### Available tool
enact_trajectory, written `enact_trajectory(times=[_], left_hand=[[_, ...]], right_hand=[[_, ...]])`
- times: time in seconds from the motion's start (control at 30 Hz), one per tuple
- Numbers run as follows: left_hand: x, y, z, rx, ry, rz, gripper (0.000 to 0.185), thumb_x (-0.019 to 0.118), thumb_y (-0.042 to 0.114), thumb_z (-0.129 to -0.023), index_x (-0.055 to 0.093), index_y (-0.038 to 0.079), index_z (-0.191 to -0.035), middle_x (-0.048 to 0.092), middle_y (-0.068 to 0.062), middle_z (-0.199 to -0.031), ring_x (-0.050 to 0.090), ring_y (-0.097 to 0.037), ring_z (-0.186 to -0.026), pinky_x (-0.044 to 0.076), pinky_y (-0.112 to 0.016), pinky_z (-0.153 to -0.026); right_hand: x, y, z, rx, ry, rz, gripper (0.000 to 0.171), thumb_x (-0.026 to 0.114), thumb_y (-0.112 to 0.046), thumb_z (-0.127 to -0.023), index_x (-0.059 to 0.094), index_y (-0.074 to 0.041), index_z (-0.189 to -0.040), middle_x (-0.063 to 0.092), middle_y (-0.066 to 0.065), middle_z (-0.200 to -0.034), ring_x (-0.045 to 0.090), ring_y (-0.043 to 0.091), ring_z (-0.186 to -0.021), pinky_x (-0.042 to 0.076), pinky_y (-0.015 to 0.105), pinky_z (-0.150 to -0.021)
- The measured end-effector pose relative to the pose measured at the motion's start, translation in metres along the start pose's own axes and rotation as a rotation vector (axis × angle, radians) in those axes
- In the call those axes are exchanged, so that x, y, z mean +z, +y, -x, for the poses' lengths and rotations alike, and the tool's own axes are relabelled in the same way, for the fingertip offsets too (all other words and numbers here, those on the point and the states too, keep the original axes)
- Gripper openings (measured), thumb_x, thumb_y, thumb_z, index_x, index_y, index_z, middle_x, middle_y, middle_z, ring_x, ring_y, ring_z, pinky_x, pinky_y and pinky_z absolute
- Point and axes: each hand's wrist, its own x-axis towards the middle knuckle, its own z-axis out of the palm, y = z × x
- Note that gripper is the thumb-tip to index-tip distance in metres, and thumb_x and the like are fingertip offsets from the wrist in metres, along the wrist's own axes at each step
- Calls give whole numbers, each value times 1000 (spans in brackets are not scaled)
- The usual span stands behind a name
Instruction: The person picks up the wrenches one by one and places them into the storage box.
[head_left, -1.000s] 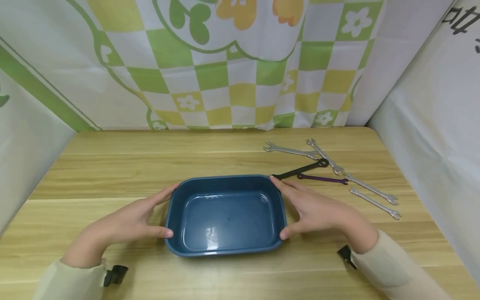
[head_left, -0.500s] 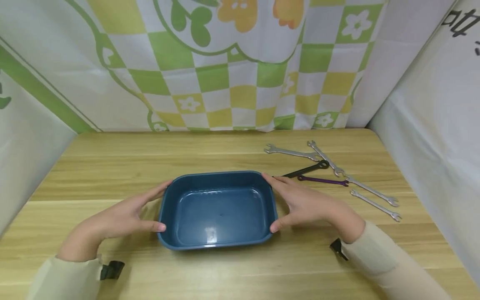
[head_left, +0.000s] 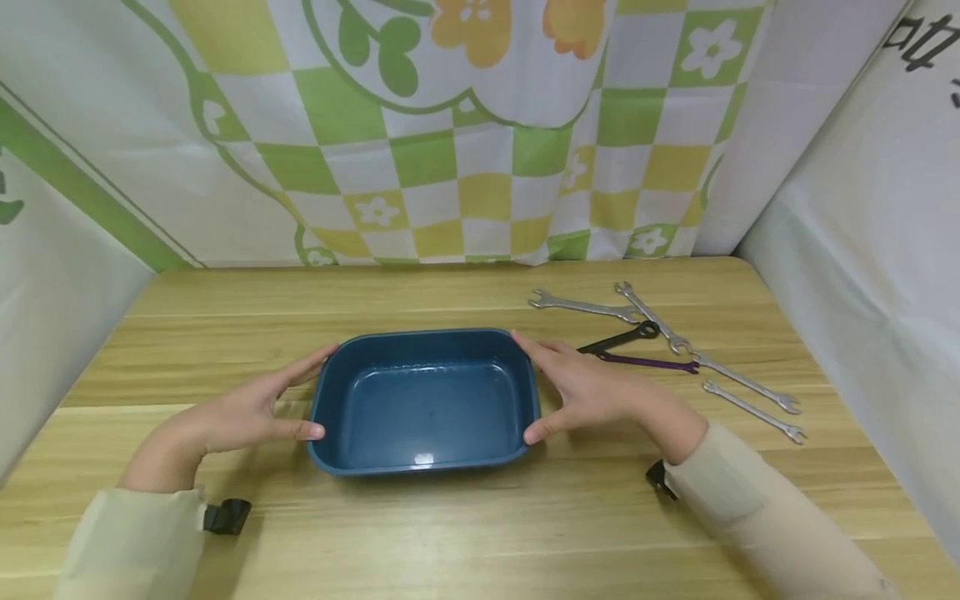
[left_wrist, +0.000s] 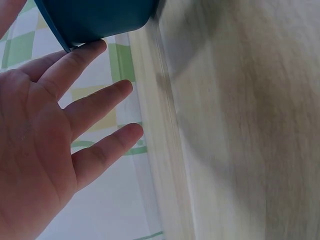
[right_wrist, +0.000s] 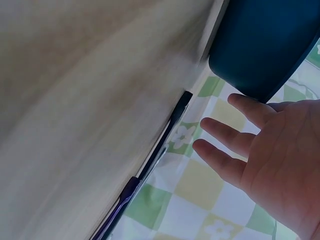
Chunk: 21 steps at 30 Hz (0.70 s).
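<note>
A dark blue plastic bin point(head_left: 431, 417), with nothing in it, is held between my two hands at the middle of the table. My left hand point(head_left: 240, 412) presses its left end, thumb at the near corner of the rim and index finger at the far one. Against the right end, my right hand point(head_left: 588, 387) presses the same way. Both wrist views show straight, spread fingers; on the left hand point(left_wrist: 47, 130) and right hand point(right_wrist: 280, 150) alike, the lower fingers stand off the bin's wall.
Several wrenches lie on the wooden table point(head_left: 450, 550) at the right: silver ones point(head_left: 588, 308), a black one point(head_left: 622, 337) partly behind my right hand, and a purple one point(head_left: 652, 362). A checkered curtain point(head_left: 487, 192) hangs along the table's back edge.
Both hands have moved the bin to the left and away from me, toward the back of the table. The wrenches have stayed put.
</note>
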Motion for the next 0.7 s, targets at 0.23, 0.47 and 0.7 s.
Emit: enact_trajectory(times=[0.23,0.47,0.7], left_hand=[[-7,-5,-11,-7,-8,-20,99,75,26,-89,8,23,-161,19,-25,-163,21,-54,-146,23,-81,-101],[-13,-11,-22,5,-15,16,97,74,24,-90,9,22,-161,17,-22,-165,18,-52,-148,21,-80,-103],[-20,-15,-33,-4,-26,54,96,72,23,-91,8,21,-162,14,-21,-165,14,-51,-149,17,-80,-106]], right_hand=[[-7,7,-10,1,-27,-10,125,75,-66,-76,-8,-26,-160,8,5,-168,15,34,-153,28,57,-119],[-13,12,-19,11,-60,-63,124,74,-66,-77,-13,-30,-159,7,8,-168,16,35,-153,27,56,-120],[-19,20,-28,25,-72,-127,123,74,-65,-78,-15,-34,-157,2,5,-168,11,33,-155,23,56,-121]])
